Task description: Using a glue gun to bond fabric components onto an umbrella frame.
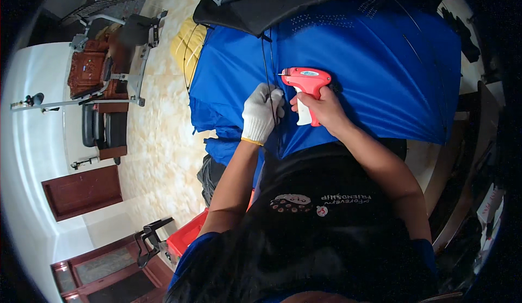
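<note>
A red tagging gun [311,80] with a white trigger is gripped in my bare right hand [324,109]. Its needle points left, above a large blue umbrella canopy [375,85] with thin metal ribs. Just left of the gun, my left hand [262,110], in a white knit glove with a yellow cuff, is closed on the blue umbrella beside thin dark rods. The exact part between its fingertips is hidden. A black umbrella canopy [321,1] with a grey edge lies across the far side of the blue fabric.
Yellow fabric [187,47] lies at the far left of the blue canopy. A red crate [187,232] stands on the floor at the lower left. Exercise equipment [138,74] and a carved wooden chair [87,69] stand farther left. Dark boards [462,178] are at the right.
</note>
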`<action>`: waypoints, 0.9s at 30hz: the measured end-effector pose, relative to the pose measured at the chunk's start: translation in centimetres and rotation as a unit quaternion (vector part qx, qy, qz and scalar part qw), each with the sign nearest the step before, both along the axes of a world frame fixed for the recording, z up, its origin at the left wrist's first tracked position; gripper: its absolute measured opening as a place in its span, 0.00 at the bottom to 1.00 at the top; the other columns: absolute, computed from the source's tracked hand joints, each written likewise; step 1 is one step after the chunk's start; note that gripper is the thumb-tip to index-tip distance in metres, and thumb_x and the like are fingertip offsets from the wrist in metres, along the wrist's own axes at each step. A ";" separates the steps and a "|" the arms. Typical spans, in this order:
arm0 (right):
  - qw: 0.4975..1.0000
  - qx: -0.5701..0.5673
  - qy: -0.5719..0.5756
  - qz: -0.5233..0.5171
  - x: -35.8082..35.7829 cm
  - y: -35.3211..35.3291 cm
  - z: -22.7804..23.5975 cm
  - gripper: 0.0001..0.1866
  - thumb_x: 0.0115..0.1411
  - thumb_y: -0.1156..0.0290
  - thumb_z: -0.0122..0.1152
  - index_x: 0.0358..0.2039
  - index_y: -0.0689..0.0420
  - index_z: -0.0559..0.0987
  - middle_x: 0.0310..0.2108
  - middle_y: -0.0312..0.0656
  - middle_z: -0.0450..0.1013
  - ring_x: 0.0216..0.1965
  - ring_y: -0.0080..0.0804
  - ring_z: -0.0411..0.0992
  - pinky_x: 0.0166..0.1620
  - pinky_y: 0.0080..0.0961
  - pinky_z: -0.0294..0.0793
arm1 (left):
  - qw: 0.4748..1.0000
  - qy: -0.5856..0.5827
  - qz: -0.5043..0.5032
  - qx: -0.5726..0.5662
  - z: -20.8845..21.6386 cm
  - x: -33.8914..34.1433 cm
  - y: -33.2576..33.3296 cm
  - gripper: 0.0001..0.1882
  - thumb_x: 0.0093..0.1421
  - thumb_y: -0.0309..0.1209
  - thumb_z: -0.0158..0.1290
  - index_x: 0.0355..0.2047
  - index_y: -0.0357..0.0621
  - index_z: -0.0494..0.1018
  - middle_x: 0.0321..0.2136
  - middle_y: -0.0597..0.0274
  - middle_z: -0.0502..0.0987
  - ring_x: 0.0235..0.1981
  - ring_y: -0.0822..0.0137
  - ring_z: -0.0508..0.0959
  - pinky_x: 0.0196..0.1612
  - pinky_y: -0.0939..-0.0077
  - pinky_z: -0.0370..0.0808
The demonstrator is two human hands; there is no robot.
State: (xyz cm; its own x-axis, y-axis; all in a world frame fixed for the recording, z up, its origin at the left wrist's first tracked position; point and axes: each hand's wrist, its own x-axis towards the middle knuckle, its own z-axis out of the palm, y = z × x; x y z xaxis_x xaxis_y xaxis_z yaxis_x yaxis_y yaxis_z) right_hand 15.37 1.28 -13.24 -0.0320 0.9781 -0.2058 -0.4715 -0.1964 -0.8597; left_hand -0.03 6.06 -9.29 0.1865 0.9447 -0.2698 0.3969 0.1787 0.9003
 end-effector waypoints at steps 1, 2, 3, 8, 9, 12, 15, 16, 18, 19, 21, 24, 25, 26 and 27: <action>1.000 -0.004 0.000 0.003 0.0 0.0 0.1 0.11 0.59 0.73 0.51 0.42 0.63 0.72 0.32 0.43 0.75 0.32 0.28 0.75 0.34 0.23 0.75 | 1.000 0.000 -0.006 -0.002 0.1 0.0 0.0 0.09 0.61 0.32 0.48 0.28 0.39 0.70 0.16 0.65 0.71 0.12 0.78 0.67 0.15 0.84 0.63; 1.000 -0.008 0.000 0.006 0.0 0.0 0.1 0.11 0.59 0.73 0.51 0.42 0.63 0.72 0.32 0.43 0.75 0.32 0.28 0.75 0.34 0.23 0.75 | 1.000 -0.001 -0.006 -0.002 0.1 0.0 -0.1 0.09 0.61 0.32 0.48 0.28 0.39 0.70 0.16 0.65 0.71 0.12 0.78 0.67 0.15 0.84 0.63; 1.000 -0.011 0.001 0.010 -0.1 0.0 0.1 0.11 0.59 0.73 0.51 0.42 0.63 0.72 0.31 0.43 0.75 0.32 0.28 0.75 0.34 0.23 0.75 | 1.000 0.001 -0.005 -0.006 0.1 0.0 -0.1 0.09 0.61 0.32 0.48 0.28 0.39 0.70 0.16 0.65 0.71 0.12 0.78 0.67 0.15 0.84 0.63; 1.000 -0.003 -0.001 0.015 0.0 0.0 -0.1 0.12 0.60 0.72 0.51 0.43 0.63 0.71 0.32 0.43 0.75 0.32 0.29 0.75 0.34 0.24 0.75 | 1.000 -0.009 0.004 -0.023 0.3 0.0 -0.3 0.09 0.61 0.32 0.47 0.28 0.40 0.69 0.15 0.66 0.70 0.12 0.78 0.67 0.15 0.84 0.62; 1.000 -0.005 0.015 0.022 0.2 0.0 -0.1 0.12 0.60 0.72 0.51 0.43 0.63 0.71 0.32 0.43 0.75 0.31 0.29 0.75 0.34 0.24 0.75 | 0.999 -0.015 0.007 -0.028 0.3 0.0 -0.3 0.08 0.61 0.32 0.47 0.29 0.40 0.69 0.14 0.66 0.69 0.12 0.78 0.67 0.15 0.84 0.62; 0.998 -0.008 0.041 0.037 0.6 0.0 0.1 0.13 0.60 0.72 0.51 0.44 0.63 0.70 0.32 0.43 0.75 0.31 0.29 0.75 0.35 0.24 0.75 | 0.999 -0.021 0.003 -0.029 0.2 0.1 -0.4 0.08 0.61 0.32 0.47 0.29 0.40 0.68 0.14 0.66 0.69 0.12 0.78 0.67 0.15 0.84 0.62; 0.999 -0.007 0.035 0.040 0.7 0.0 0.3 0.13 0.60 0.71 0.51 0.44 0.63 0.69 0.32 0.44 0.74 0.31 0.30 0.75 0.34 0.25 0.75 | 0.999 -0.032 -0.008 -0.034 0.3 0.0 -0.4 0.08 0.61 0.32 0.47 0.28 0.40 0.67 0.14 0.66 0.69 0.12 0.78 0.67 0.14 0.84 0.63; 0.999 -0.006 0.036 0.040 0.7 0.0 0.3 0.13 0.60 0.71 0.51 0.44 0.63 0.69 0.32 0.44 0.74 0.31 0.30 0.75 0.34 0.25 0.75 | 0.999 -0.033 -0.017 -0.039 0.5 0.0 -0.4 0.08 0.61 0.32 0.46 0.28 0.40 0.67 0.15 0.66 0.69 0.12 0.78 0.67 0.14 0.84 0.63; 0.996 -0.026 0.074 0.053 0.5 0.0 0.6 0.12 0.60 0.70 0.51 0.42 0.62 0.70 0.30 0.44 0.74 0.29 0.30 0.74 0.33 0.25 0.75 | 0.998 -0.035 -0.025 -0.042 0.6 -0.1 -0.5 0.08 0.61 0.32 0.46 0.28 0.40 0.67 0.15 0.66 0.69 0.12 0.78 0.67 0.14 0.84 0.63; 0.993 -0.035 0.091 0.059 0.5 0.1 0.8 0.11 0.60 0.70 0.51 0.41 0.62 0.71 0.29 0.44 0.74 0.28 0.30 0.74 0.32 0.25 0.74 | 0.998 -0.040 -0.026 -0.046 0.4 -0.2 -0.6 0.08 0.61 0.32 0.46 0.28 0.41 0.67 0.15 0.66 0.70 0.12 0.78 0.67 0.14 0.83 0.63; 0.991 -0.031 0.107 0.079 0.4 0.3 0.4 0.11 0.60 0.70 0.51 0.39 0.62 0.71 0.27 0.43 0.73 0.27 0.30 0.74 0.31 0.25 0.74 | 0.997 -0.049 -0.028 -0.053 0.1 -0.2 -0.7 0.08 0.61 0.32 0.46 0.28 0.41 0.66 0.16 0.66 0.70 0.12 0.78 0.67 0.15 0.83 0.63; 0.983 -0.023 0.139 0.118 0.2 0.3 -1.1 0.10 0.60 0.69 0.51 0.37 0.62 0.72 0.25 0.43 0.73 0.25 0.30 0.73 0.29 0.24 0.73 | 0.997 -0.057 -0.035 -0.035 0.7 0.5 -1.2 0.08 0.62 0.33 0.46 0.29 0.41 0.67 0.16 0.67 0.69 0.12 0.77 0.66 0.15 0.83 0.63; 0.982 -0.026 0.137 0.129 0.3 0.3 -1.6 0.09 0.59 0.69 0.52 0.36 0.62 0.72 0.24 0.42 0.72 0.24 0.30 0.72 0.29 0.24 0.73 | 0.997 -0.061 -0.039 -0.027 0.9 0.7 -1.3 0.08 0.62 0.33 0.46 0.29 0.41 0.67 0.16 0.67 0.68 0.12 0.77 0.66 0.15 0.83 0.63; 0.980 -0.030 0.136 0.139 0.3 0.2 -1.7 0.09 0.59 0.69 0.52 0.35 0.62 0.73 0.23 0.42 0.72 0.24 0.30 0.72 0.28 0.25 0.73 | 0.997 -0.063 -0.039 -0.025 0.9 0.6 -1.4 0.08 0.62 0.33 0.46 0.29 0.41 0.67 0.16 0.67 0.68 0.12 0.77 0.66 0.15 0.83 0.63; 0.979 -0.033 0.134 0.148 0.4 0.1 -1.5 0.08 0.59 0.69 0.52 0.34 0.61 0.73 0.22 0.42 0.71 0.23 0.30 0.71 0.28 0.25 0.72 | 0.997 -0.063 -0.040 -0.032 0.9 0.6 -1.4 0.08 0.62 0.33 0.46 0.29 0.41 0.67 0.17 0.68 0.68 0.13 0.78 0.66 0.15 0.84 0.63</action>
